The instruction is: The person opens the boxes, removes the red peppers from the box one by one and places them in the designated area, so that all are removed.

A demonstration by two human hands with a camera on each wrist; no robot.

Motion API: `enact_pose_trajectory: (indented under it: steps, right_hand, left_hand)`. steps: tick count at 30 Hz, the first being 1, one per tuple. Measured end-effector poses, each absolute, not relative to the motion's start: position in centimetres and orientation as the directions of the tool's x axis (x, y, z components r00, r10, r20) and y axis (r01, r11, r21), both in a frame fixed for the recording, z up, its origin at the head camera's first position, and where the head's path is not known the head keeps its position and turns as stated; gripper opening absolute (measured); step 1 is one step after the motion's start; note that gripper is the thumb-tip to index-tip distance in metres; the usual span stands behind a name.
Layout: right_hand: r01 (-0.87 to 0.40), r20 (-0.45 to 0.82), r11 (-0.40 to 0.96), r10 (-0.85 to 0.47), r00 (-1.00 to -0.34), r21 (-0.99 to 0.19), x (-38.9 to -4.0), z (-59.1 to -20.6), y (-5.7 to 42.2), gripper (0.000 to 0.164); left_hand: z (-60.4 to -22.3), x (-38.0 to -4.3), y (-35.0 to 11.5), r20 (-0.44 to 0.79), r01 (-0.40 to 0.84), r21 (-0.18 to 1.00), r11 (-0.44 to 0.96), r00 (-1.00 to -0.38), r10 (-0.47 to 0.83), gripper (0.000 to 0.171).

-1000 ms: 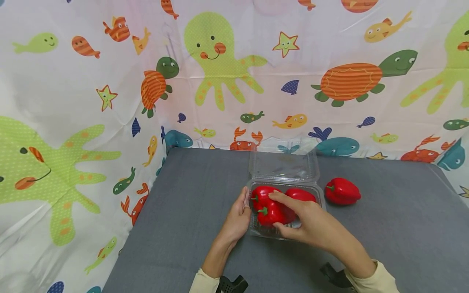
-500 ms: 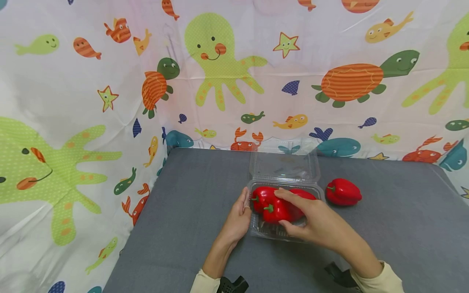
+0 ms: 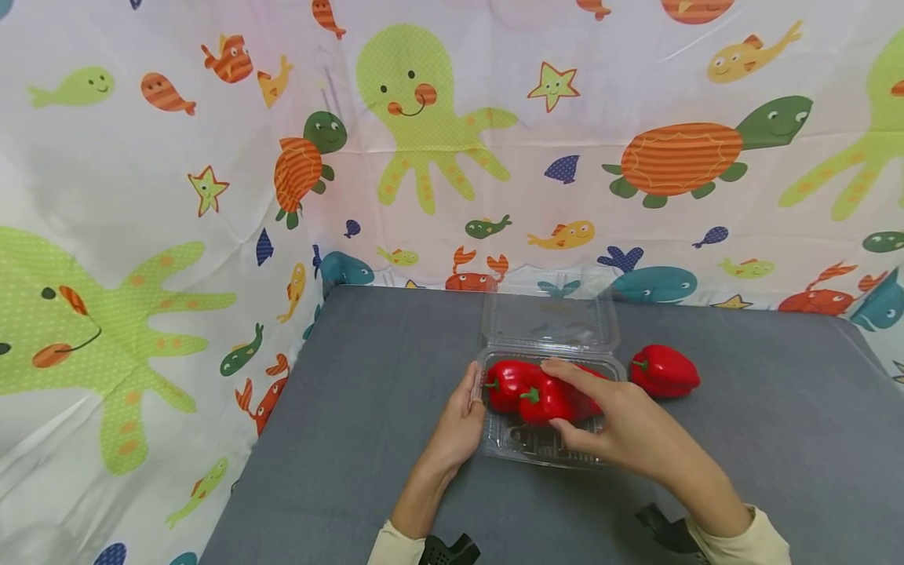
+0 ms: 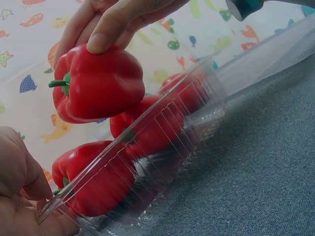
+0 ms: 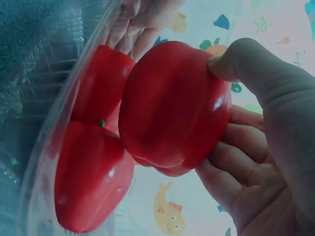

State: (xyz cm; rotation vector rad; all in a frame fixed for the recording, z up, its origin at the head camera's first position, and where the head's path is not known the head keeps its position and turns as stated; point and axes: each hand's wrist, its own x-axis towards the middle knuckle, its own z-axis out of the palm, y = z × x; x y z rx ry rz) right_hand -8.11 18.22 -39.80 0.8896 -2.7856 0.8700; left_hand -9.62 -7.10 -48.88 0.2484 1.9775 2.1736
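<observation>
My left hand (image 3: pixel 457 428) grips the left wall of a clear plastic clamshell container (image 3: pixel 523 449), whose lid (image 3: pixel 549 318) is folded back. Over the container, my right hand (image 3: pixel 621 416) holds a red bell pepper (image 3: pixel 548 402) between thumb and fingers, its green stem facing left. The left wrist view has this pepper raised above the rim. One red bell pepper (image 3: pixel 505 383) lies in the left end of the container. A second pepper (image 5: pixel 93 177) lies beside it, mostly hidden by my right hand in the head view.
Another red bell pepper (image 3: pixel 664 370) lies on the grey tablecloth (image 3: pixel 367 377) just right of the container. Behind and to the left of the table hangs a curtain (image 3: pixel 494 180) printed with sea animals.
My right hand has shifted rightward and slightly away from me with its pepper, uncovering more of the container's near floor. The left hand keeps its place on the container.
</observation>
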Motion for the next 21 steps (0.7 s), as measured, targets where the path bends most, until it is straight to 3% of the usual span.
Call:
enact_pose_trajectory:
  steps: [21]
  right_hand:
    - [-0.541,0.283,0.713,-0.461,-0.841,-0.446,-8.1,-38.8,20.0,0.083]
  left_hand:
    - [-49.0,-9.7,-7.3,-0.023,-0.046,0.995,-0.085,-0.967,0.255,0.069]
